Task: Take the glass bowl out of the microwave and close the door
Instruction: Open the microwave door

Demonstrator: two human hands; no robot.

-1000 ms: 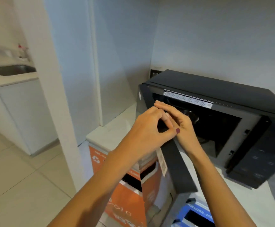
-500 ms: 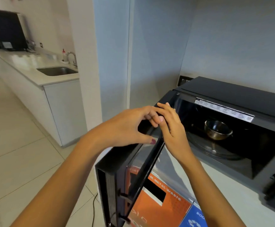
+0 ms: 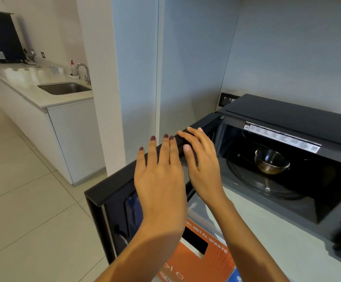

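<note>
A pale kitchen is shown, with a sink (image 3: 65,88) in the upper left of the frame and tiled floor below. The microwave (image 3: 287,159) is set on a light surface (image 3: 267,231) at right, above an orange waste bin (image 3: 202,259). Since half a second ago, the door (image 3: 125,190) has been swung wide and both grips released: left hand (image 3: 159,180) and right hand (image 3: 204,165) are spread flat over its top edge. The glass bowl (image 3: 271,161) is thus exposed on the turntable, ready to be reached.
</note>
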